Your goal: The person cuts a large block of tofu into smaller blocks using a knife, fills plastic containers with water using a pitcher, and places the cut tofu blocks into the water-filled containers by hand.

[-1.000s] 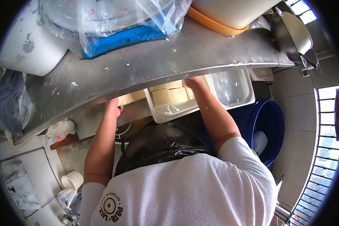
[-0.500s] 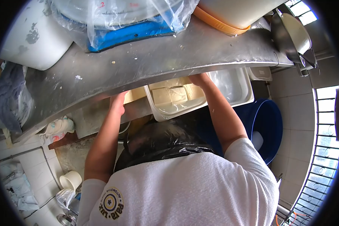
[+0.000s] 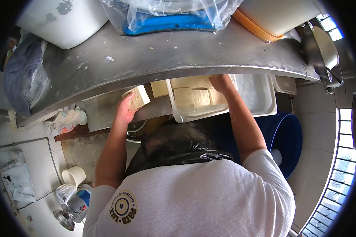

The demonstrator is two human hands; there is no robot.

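My left hand (image 3: 127,107) is closed around a pale cream block (image 3: 137,98) with a pitted surface, which looks like cheese. It holds the block tilted, under the front edge of the metal counter. A white tray (image 3: 178,119) in front of me contains several similar blocks (image 3: 201,97), wet and close together. My right hand (image 3: 222,83) reaches into the tray's far right part, touching or just above the blocks there. Its fingertips are largely hidden. Another cream block (image 3: 159,89) lies just left of the tray, partly under the counter.
The steel counter (image 3: 146,59) overhangs the lower shelf. A second white tray (image 3: 271,106) adjoins on the right, above a blue barrel (image 3: 290,146). White buckets (image 3: 67,23) and a blue plastic-covered object (image 3: 166,24) stand on top. A steel bowl (image 3: 310,51) is at the right end.
My left hand has come out from under the counter edge, and the cream block in it now shows. My right hand stays at the tray. The camera view has shifted.
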